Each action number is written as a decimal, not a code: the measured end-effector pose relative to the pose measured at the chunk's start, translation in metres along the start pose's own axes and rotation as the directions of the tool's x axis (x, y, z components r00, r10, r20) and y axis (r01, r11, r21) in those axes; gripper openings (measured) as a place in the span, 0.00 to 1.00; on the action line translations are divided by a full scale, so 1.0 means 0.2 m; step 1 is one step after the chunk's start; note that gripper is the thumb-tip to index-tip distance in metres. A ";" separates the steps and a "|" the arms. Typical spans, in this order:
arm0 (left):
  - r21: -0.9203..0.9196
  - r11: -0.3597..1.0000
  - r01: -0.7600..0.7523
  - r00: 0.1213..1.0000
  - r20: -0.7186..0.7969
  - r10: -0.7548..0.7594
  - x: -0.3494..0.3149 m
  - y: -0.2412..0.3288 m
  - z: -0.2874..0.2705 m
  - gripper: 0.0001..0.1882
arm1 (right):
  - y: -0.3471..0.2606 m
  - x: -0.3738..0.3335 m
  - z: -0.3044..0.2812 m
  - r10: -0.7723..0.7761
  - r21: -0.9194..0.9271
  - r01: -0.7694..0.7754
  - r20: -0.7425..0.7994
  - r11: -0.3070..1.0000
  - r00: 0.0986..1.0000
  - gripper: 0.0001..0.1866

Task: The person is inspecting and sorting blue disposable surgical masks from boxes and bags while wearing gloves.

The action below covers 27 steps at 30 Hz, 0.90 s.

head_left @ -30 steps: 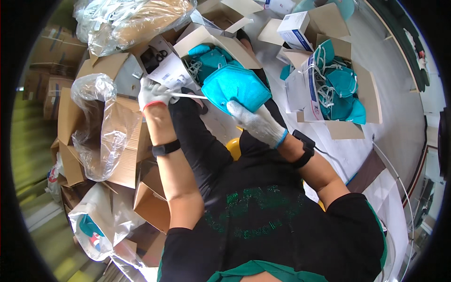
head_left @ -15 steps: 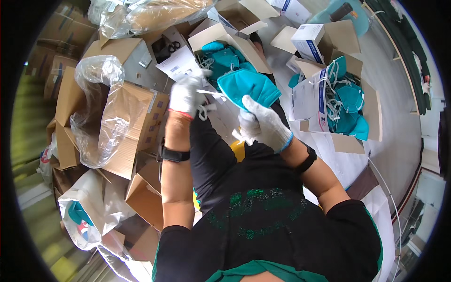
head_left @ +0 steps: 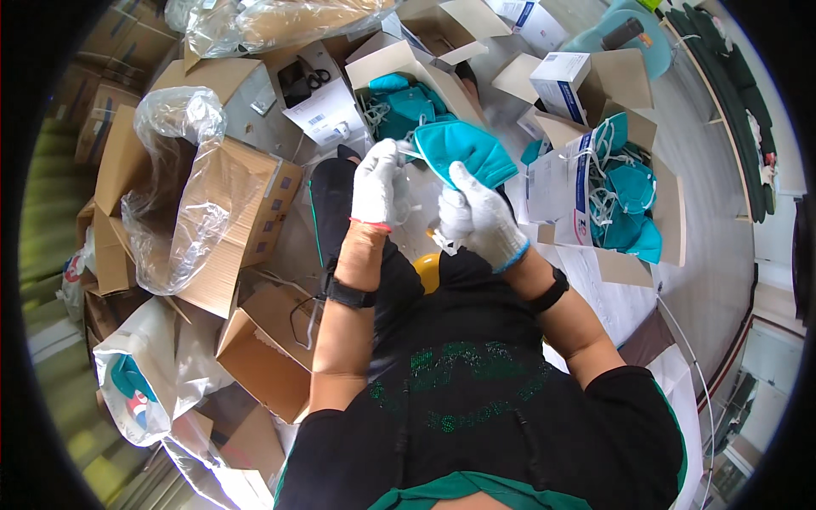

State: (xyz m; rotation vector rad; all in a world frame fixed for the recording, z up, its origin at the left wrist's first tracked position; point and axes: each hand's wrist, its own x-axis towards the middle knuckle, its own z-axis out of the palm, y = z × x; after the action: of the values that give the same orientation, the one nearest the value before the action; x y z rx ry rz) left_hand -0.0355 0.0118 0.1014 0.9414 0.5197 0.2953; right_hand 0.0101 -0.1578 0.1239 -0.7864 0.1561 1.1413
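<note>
Holding a teal folded mask (head_left: 463,151) up at about twelve o'clock from the lap, the person worked with both gloved hands close together. The left hand (head_left: 376,183), in a white knit glove, was closed in a pinch on the mask's left end, where a thin white strap seemed to run through the fingers. The right hand (head_left: 480,212), gloved the same way, gripped the mask's lower edge from beneath, its index finger pressed up against the teal fabric. The mask hung in the air between them, above the knees and touching neither box.

Judging by the grip, the step in hand looked like handling or checking one mask and its strap, with the work somewhere in the middle: many masks lay waiting. At one o'clock from the hands an open cardboard box (head_left: 399,64) held more teal masks, and at three o'clock a second open box (head_left: 667,229) was heaped with teal masks and loose white straps. A small white carton (head_left: 561,81) stood between the two.

The next move would seem to call for a steady pinch on the strap and a careful pull, so that the thin elastic neither snapped nor slipped from the thick glove.

At nine o'clock sat a large brown carton (head_left: 246,212) lined with clear plastic film (head_left: 170,170), and black scissors (head_left: 310,78) lay at eleven o'clock.
</note>
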 end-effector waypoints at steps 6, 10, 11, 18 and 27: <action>-0.552 0.781 0.294 0.923 -0.049 -0.382 0.11 -0.07 -0.08 0.20 | 0.15 0.03 0.04 0.082 -0.019 -0.087 -0.184 0.996 0.979 0.23; -0.486 0.802 0.349 0.829 -0.240 -0.506 0.26 -0.16 -0.12 0.11 | 0.19 -0.05 0.11 -0.026 -0.055 0.017 -0.151 0.998 0.988 0.15; -0.403 0.850 0.339 0.803 -0.346 -0.485 0.30 -0.18 -0.12 0.14 | 0.18 -0.07 0.14 -0.089 -0.099 0.077 -0.127 0.992 0.988 0.12; -0.301 0.954 0.004 0.945 -0.311 -0.102 0.46 0.25 -0.32 0.12 | 0.10 -0.24 0.15 -0.275 -0.357 0.184 -0.223 0.916 0.935 0.12; 0.762 0.638 -0.109 0.994 0.087 0.065 -0.23 -0.05 0.13 0.19 | -0.02 0.11 0.01 -0.516 -0.943 0.068 0.238 -0.326 0.823 0.16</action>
State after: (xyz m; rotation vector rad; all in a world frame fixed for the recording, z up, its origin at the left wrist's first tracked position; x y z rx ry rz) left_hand -0.0595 -0.0320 0.1186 1.8200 0.5587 0.1206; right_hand 0.0219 -0.1411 0.1166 -2.3895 -0.9338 0.2659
